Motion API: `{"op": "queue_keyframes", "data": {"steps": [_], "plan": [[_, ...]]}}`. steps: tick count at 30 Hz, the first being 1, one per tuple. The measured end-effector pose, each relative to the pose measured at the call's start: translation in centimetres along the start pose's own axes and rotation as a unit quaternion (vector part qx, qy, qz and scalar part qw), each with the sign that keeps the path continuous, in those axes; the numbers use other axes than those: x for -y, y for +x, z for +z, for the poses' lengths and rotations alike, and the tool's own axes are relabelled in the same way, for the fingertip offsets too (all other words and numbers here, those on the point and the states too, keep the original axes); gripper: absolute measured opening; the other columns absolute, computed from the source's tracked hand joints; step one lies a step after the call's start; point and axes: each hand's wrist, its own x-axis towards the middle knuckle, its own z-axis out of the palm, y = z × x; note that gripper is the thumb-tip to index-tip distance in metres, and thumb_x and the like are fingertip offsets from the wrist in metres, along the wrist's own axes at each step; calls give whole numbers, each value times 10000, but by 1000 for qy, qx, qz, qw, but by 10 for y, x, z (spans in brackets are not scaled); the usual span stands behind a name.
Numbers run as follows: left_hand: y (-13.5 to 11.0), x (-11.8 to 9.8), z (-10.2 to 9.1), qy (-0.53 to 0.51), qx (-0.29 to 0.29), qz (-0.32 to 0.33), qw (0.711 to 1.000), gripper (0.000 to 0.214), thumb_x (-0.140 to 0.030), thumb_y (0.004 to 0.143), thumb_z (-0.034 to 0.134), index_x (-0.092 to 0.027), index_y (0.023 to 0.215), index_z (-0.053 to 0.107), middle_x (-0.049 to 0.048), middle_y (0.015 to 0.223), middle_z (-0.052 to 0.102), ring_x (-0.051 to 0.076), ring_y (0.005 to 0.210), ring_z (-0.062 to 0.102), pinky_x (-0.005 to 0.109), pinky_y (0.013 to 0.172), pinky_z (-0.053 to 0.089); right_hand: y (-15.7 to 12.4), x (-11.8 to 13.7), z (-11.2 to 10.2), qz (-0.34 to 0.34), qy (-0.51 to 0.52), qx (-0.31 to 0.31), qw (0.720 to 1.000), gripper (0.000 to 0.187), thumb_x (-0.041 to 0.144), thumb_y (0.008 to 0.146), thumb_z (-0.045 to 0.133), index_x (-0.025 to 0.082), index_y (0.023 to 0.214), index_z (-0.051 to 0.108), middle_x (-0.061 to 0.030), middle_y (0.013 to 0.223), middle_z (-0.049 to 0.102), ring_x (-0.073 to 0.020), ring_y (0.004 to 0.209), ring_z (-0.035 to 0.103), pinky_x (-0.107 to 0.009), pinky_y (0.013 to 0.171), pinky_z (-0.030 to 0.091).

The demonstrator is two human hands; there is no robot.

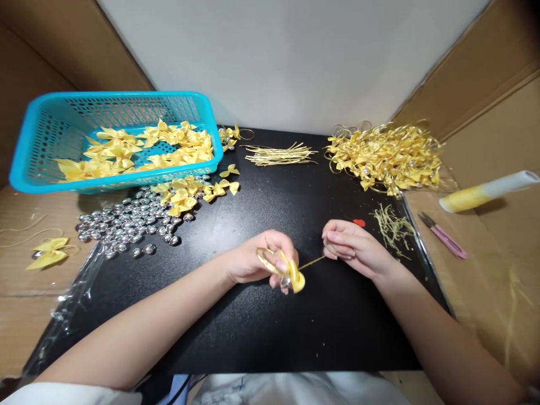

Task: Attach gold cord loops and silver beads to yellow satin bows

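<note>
Above the black table, my left hand (272, 256) is closed around a yellow ribbon bow (296, 279) with a gold cord loop (265, 261) and a silver bell-like bead (285, 281) at its base. A thin gold cord (312, 262) runs taut from the bow to the right. My right hand (348, 244) pinches the far end of that cord between its fingertips. The two hands are a short way apart, and the left fingers partly hide the bow.
A blue basket (213, 135) of yellow bows stands back left, with silver beads (135, 219) before it. Gold cord strips (278, 154) lie at the back, finished-looking looped bows (383, 157) back right. Thread scraps (392, 228), pink-handled snips (447, 239) and a yellow-white tube (485, 191) are at right.
</note>
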Motion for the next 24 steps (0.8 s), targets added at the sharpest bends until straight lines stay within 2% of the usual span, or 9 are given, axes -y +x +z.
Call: {"op": "queue_keyframes", "data": {"steps": [3, 5, 8, 11, 14, 17, 19, 22, 24], "plan": [[-1, -2, 7, 74, 76, -83, 991, 322, -416, 568, 887, -153, 590, 703, 38, 553, 674, 138, 459, 626, 211, 433, 493, 2, 2, 1, 14, 46, -35, 998, 247, 328, 737, 782, 177, 736, 586, 135, 426, 275, -37, 423, 181, -202, 504, 301], [-1, -4, 12, 119, 120, -124, 978, 302, -412, 604, 872, -148, 632, 729, 57, 596, 701, 140, 518, 645, 227, 520, 530, 4, 2, 2, 17, 64, -55, 996, 278, 331, 717, 803, 179, 745, 571, 130, 441, 290, -41, 439, 186, -189, 499, 296], [-1, -7, 17, 139, 157, -137, 968, 266, -387, 659, 845, -141, 672, 744, 91, 716, 750, 162, 657, 696, 253, 674, 559, 6, 0, 4, -7, 58, -81, 995, 314, 363, 706, 814, 187, 769, 562, 127, 455, 309, -43, 447, 204, -185, 513, 324], [-1, -7, 21, 143, 150, -134, 969, 251, -395, 699, 815, -152, 690, 751, 126, 852, 771, 203, 774, 717, 303, 743, 561, 8, -4, 7, -60, 43, -119, 990, 319, 369, 694, 817, 199, 775, 559, 126, 487, 318, -42, 453, 226, -188, 517, 344], [-1, -5, 22, 138, 71, -101, 983, 248, -387, 637, 857, -166, 646, 745, 93, 726, 748, 168, 641, 684, 269, 633, 539, 12, -8, 8, -130, 13, -167, 977, 288, 363, 678, 814, 199, 775, 600, 112, 527, 375, -40, 463, 271, -197, 510, 351], [4, 0, 19, 87, -77, -28, 993, 291, -353, 528, 912, -152, 558, 703, 41, 605, 696, 105, 499, 602, 194, 479, 449, 12, -12, 4, -214, -46, -234, 947, 210, 361, 736, 759, 205, 793, 631, 72, 627, 504, -50, 493, 368, -216, 529, 380], [8, 3, 16, 49, -175, 14, 983, 265, -298, 523, 908, -144, 559, 695, 31, 607, 693, 89, 510, 590, 171, 463, 416, 7, -16, 4, -271, -109, -259, 921, 132, 337, 813, 688, 217, 818, 635, 46, 690, 560, -71, 537, 446, -231, 549, 397], [13, 5, 12, 21, -255, 38, 966, 182, -203, 555, 865, -127, 596, 705, 35, 630, 699, 89, 573, 599, 175, 528, 430, -6, -21, 15, -326, -234, -231, 886, 96, 263, 895, 585, 223, 813, 613, 32, 668, 554, -104, 585, 503, -243, 545, 392], [14, 5, 11, 13, -271, 48, 961, 147, -182, 579, 839, -118, 610, 710, 34, 636, 697, 91, 590, 594, 191, 571, 444, -14, -24, 26, -353, -342, -181, 852, 135, 195, 905, 549, 215, 777, 584, 44, 611, 506, -93, 522, 447, -241, 505, 350]]}}
